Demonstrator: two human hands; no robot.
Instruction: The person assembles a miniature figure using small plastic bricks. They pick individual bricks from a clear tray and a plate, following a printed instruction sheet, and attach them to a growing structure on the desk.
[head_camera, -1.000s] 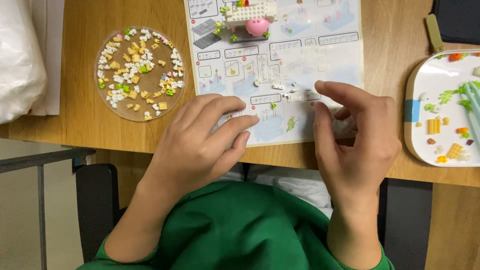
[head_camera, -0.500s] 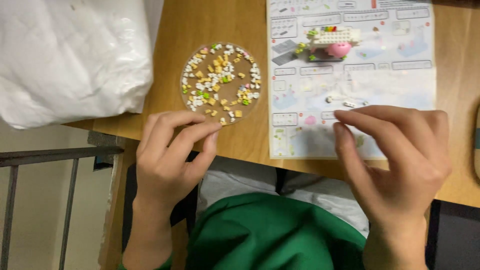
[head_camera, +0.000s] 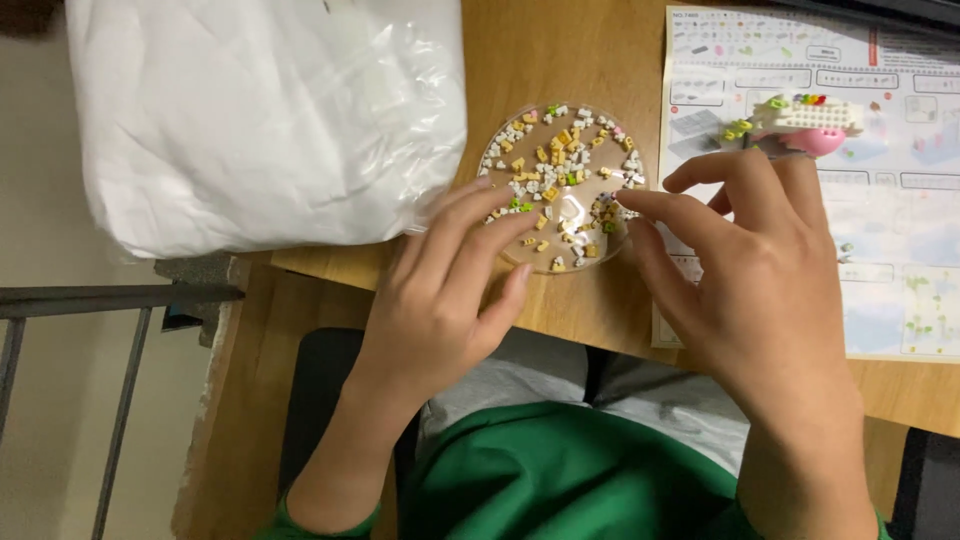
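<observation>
Left hand (head_camera: 455, 290) lay over the near-left rim of a round clear plastic dish (head_camera: 610, 255), fingers spread and loose, gripping nothing; its fingertips hid part of the rim. Right hand (head_camera: 760, 290) reached in from the right, index fingertip touching the dish's right edge among tiny bricks (head_camera: 560, 160), white, yellow, tan and green; whether a brick was pinched could not be told. Dish sat flat on the wooden surface (head_camera: 560, 50), near its front edge. Bricks too small to read individual shapes. Printed instruction sheet (head_camera: 890, 250) lay to the right, cut off by the frame, with a small pink-and-white brick model (head_camera: 805, 125) on it. Crinkled white plastic bag (head_camera: 260, 110) at left.
</observation>
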